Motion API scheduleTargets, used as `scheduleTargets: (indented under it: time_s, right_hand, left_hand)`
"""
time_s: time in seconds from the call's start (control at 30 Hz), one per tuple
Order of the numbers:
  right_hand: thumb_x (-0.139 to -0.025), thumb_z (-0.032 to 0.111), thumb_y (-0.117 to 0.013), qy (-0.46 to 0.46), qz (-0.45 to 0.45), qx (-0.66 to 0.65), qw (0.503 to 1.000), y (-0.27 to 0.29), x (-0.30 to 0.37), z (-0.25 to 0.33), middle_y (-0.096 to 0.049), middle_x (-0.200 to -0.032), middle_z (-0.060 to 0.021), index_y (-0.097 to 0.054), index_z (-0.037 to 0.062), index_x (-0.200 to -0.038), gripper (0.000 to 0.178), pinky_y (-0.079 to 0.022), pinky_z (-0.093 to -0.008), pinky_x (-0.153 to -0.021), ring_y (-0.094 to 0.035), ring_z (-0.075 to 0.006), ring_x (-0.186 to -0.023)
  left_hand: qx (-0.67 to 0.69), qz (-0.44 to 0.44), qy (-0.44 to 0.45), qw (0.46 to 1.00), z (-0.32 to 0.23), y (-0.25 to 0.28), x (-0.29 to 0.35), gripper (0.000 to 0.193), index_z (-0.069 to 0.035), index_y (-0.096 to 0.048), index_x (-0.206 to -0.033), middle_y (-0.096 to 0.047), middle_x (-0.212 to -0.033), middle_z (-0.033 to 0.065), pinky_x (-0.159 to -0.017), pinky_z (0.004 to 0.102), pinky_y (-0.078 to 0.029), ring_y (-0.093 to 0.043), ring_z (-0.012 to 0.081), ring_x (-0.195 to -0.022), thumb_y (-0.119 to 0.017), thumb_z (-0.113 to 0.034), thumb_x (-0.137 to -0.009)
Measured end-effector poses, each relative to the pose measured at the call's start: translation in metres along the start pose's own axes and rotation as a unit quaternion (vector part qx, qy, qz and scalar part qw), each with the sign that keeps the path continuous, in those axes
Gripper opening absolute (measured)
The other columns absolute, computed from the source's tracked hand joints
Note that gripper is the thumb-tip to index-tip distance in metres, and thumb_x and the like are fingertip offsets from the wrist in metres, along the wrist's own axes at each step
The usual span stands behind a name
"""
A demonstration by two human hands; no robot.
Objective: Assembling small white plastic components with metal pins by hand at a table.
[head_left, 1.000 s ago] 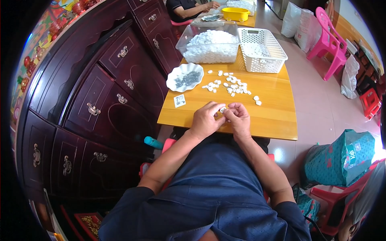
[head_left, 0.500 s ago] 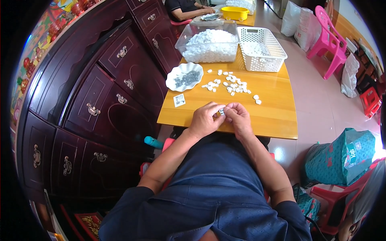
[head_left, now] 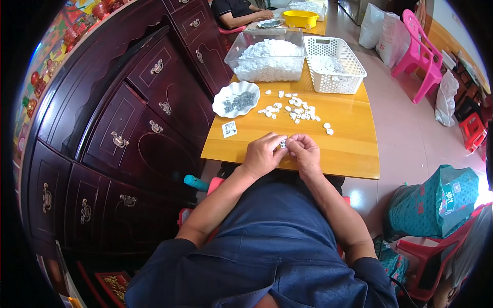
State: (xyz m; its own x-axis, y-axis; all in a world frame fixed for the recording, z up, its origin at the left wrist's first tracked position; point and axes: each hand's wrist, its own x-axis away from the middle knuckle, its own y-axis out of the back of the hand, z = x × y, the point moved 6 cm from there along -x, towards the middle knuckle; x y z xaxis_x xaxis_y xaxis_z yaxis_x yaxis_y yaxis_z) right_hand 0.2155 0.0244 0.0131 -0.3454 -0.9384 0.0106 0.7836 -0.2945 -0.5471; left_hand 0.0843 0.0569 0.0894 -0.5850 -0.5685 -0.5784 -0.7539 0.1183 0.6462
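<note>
Close to the near edge of the wooden table (head_left: pixel 339 156), my left hand (head_left: pixel 263 155) pinches a small white plastic piece with dark spots (head_left: pixel 283 144). My right hand (head_left: pixel 305 154) meets it from the other side, thumb and forefinger closed on the same piece. The fingers cover most of it. Beyond my hands lie several loose small white pieces (head_left: pixel 303 110), with a pair of white pieces (head_left: pixel 328 128) apart to the right. Left of them is a scalloped white dish (head_left: pixel 220 106) holding small dark grey parts. A square white card with black print (head_left: pixel 229 129) lies in front of the dish.
At the table's back stand a clear bin (head_left: pixel 239 64) heaped with white pieces and a white perforated basket (head_left: pixel 344 84). A dark wooden cabinet (head_left: pixel 138 108) lines the left. Across, a person (head_left: pixel 239 15) works near a yellow tub (head_left: pixel 300 19). A teal bag (head_left: pixel 426 205) stands right.
Both hands stay at nearly the same place, with only slight finger movement around the small white piece. The things on the table look the same.
</note>
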Motion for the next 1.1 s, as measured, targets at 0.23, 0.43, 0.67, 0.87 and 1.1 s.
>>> scheduleTargets:
  time_s: [0.23, 0.43, 0.67, 0.87, 1.1]
  right_hand:
    - [-0.09, 0.003, -0.071, -0.017, -0.004, -0.013, 1.0, -0.001, 0.0, 0.002, -0.068, -0.082, -0.0007, -0.064, 0.0044, -0.094, 0.008, -0.046, -0.0184, -0.062, -0.059, -0.0049, -0.067]
    - [-0.089, 0.004, -0.072, -0.014, 0.017, -0.035, 0.999, -0.002, 0.0, 0.0, -0.068, -0.082, -0.0012, -0.066, 0.0037, -0.094, 0.007, -0.045, -0.0186, -0.061, -0.058, -0.0048, -0.067]
    - [-0.09, 0.004, -0.071, -0.013, 0.007, -0.034, 0.999, -0.001, 0.0, -0.001, -0.067, -0.082, -0.0012, -0.066, 0.0038, -0.093, 0.007, -0.045, -0.019, -0.062, -0.057, -0.0053, -0.067]
    - [-0.091, 0.004, -0.069, 0.034, -0.004, 0.012, 0.999, 0.006, -0.007, 0.009, -0.067, -0.082, -0.0006, -0.065, 0.0034, -0.094, 0.005, -0.046, -0.0204, -0.063, -0.059, -0.0062, -0.07]
    - [-0.089, 0.012, -0.067, 0.231, -0.174, 0.509, 0.811, 0.065, -0.012, 0.085, -0.073, -0.081, -0.0136, -0.069, 0.0038, -0.095, 0.011, -0.055, -0.0331, -0.069, -0.072, -0.023, -0.073]
  left_hand:
    - [0.004, -0.007, -0.014, 1.0, -0.002, 0.002, -0.001, 0.024, -0.001, -0.069, -0.105, -0.071, -0.094, 0.014, -0.065, 0.0356, -0.054, -0.069, 0.0304, -0.076, -0.075, -0.007, -0.082]
    - [0.01, -0.021, -0.023, 0.999, -0.001, 0.003, -0.001, 0.021, -0.004, -0.069, -0.102, -0.07, -0.092, 0.0125, -0.067, 0.0388, -0.055, -0.069, 0.0321, -0.081, -0.074, -0.01, -0.083]
    - [0.033, -0.009, -0.007, 0.999, 0.002, 0.002, 0.0, 0.022, -0.001, -0.07, -0.104, -0.068, -0.084, 0.0118, -0.06, 0.0319, -0.052, -0.065, 0.0238, -0.065, -0.075, -0.004, -0.083]
    - [0.084, 0.019, 0.034, 0.996, 0.004, 0.005, -0.003, 0.033, 0.001, -0.067, -0.113, -0.067, -0.09, 0.0096, -0.058, 0.0281, -0.051, -0.062, 0.0168, -0.061, -0.076, -0.004, -0.082]
    - [-0.083, 0.026, 0.098, 0.991, 0.083, 0.005, 0.002, 0.034, -0.004, -0.065, -0.118, -0.066, -0.099, 0.0158, -0.076, 0.0417, -0.054, -0.067, 0.0308, -0.086, -0.07, -0.015, -0.086]
